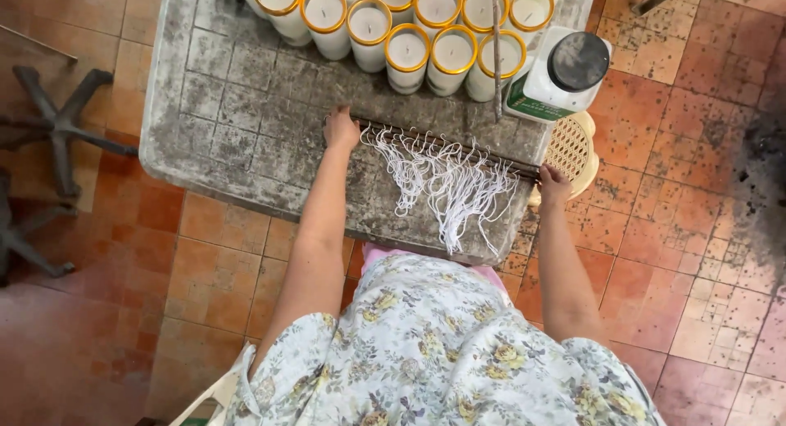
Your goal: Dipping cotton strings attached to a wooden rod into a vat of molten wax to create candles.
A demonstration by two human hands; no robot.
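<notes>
Both hands are gripping one dark rod [446, 148]: the left hand [341, 130] is clenching its left end, the right hand [553, 183] its right end. It is lying slantwise near the surface's [237, 115] front edge, white strings [446, 189] dangling toward the person.

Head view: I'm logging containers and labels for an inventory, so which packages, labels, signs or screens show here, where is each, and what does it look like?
White plastic jar: right end of the grey table, beside the candles; squarish body, round black lid, green label on its side.
Candle glasses: rows along the table's far edge; round, white wax, yellow rims, no labels visible.
No signs or screens in view.
</notes>
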